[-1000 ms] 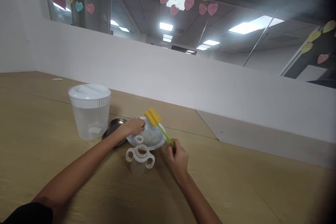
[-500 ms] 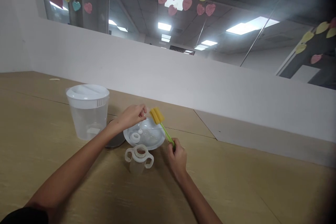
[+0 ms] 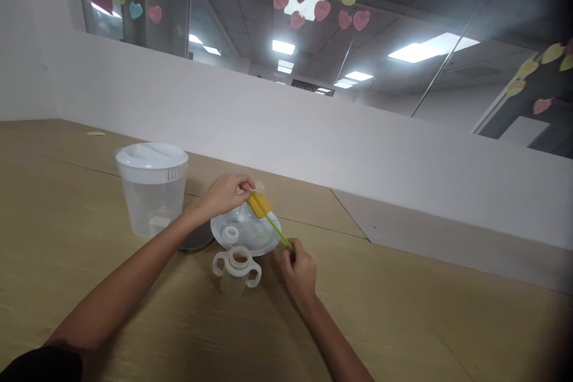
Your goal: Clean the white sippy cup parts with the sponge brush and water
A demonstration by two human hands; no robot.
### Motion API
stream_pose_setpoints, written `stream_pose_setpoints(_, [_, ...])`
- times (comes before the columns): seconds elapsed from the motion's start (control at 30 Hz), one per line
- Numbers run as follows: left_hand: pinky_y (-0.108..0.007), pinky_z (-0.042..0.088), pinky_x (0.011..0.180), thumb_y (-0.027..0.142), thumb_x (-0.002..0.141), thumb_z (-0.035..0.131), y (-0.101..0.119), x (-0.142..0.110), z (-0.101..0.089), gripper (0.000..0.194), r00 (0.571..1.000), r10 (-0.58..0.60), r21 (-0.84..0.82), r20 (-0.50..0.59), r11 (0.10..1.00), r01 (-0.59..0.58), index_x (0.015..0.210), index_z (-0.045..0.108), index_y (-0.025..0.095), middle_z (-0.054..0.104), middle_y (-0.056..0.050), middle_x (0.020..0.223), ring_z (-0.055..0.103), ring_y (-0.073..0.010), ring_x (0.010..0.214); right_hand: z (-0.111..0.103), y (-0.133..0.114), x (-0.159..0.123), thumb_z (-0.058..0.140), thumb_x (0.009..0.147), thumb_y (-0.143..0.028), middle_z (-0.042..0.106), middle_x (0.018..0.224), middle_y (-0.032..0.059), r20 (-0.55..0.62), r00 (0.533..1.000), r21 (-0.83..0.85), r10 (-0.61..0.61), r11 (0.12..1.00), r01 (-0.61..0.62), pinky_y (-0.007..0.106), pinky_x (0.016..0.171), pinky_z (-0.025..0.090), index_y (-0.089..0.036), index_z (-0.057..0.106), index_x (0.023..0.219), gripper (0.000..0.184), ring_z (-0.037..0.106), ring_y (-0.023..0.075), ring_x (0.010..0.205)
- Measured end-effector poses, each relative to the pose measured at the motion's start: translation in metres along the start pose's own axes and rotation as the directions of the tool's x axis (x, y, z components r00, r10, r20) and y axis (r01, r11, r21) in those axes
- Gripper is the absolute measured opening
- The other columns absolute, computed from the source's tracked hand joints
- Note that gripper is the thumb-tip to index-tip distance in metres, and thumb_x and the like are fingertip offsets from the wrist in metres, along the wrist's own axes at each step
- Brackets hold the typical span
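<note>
In the head view, the left hand (image 3: 230,190) is partly hiding a small clear piece (image 3: 259,187), its shape hard to make out, while the left forearm is covering part of a dark dish (image 3: 197,242). The left thumb and fingertips are pinching that piece above the bowl (image 3: 267,248); the brush's (image 3: 259,205) yellow sponge is sitting right at those fingertips — touching or just in front, I cannot tell. The right hand (image 3: 299,267) is gripping the green handle. A two-handled cup (image 3: 235,283) is standing just before the bowl's near rim, and tabletop (image 3: 430,304) is stretching rightward.
</note>
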State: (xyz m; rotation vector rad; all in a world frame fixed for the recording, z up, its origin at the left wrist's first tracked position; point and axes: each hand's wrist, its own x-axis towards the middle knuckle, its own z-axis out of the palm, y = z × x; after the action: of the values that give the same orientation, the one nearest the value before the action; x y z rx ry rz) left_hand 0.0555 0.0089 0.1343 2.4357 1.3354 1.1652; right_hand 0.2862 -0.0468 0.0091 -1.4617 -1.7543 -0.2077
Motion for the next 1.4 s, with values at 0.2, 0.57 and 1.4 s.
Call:
stream_pose_setpoints(0.2, [-0.023, 0.043, 0.071, 0.026, 0.077, 0.054, 0.002, -0.001, -0.002, 0.018, 0.996, 0.037, -0.065, 0.075, 0.997, -0.032, 0.085, 0.069, 0.02, 0.07, 0.0, 0.084, 0.063, -0.0144, 0.079, 0.001, 0.001, 0.0, 0.032, 0.082, -0.03, 0.052, 0.046, -0.0022, -0.062, 0.998, -0.003, -0.013, 1.0, 0.013, 0.022, 0.047, 0.029, -0.016, 0.06, 0.08, 0.031, 0.048, 0.0132, 0.042])
stream_pose_setpoints(0.57, [-0.024, 0.032, 0.055, 0.033, 0.086, 0.048, 0.006, -0.003, 0.003, 0.026, 0.992, -0.056, 0.183, 0.117, 0.983, 0.034, 0.085, 0.068, 0.017, 0.069, -0.004, 0.075, 0.059, -0.0152, 0.063, -0.001, -0.003, -0.003, 0.033, 0.083, -0.027, 0.051, 0.047, -0.0025, -0.091, 0.994, 0.027, -0.066, 0.997, 0.068, 0.021, 0.045, 0.03, -0.013, 0.062, 0.082, 0.033, 0.046, 0.0111, 0.039])
stream_pose_setpoints(1.4, [-0.023, 0.031, 0.053, 0.044, 0.088, 0.042, 0.005, -0.003, 0.01, 0.042, 0.996, -0.046, 0.104, 0.073, 0.994, 0.039, 0.073, 0.071, 0.017, 0.066, -0.003, 0.064, 0.053, -0.0124, 0.054, -0.002, -0.007, -0.005, 0.031, 0.088, -0.028, 0.054, 0.048, -0.0019, -0.137, 0.982, 0.01, -0.126, 0.992, 0.129, 0.021, 0.045, 0.032, -0.012, 0.063, 0.089, 0.036, 0.047, 0.0112, 0.039])
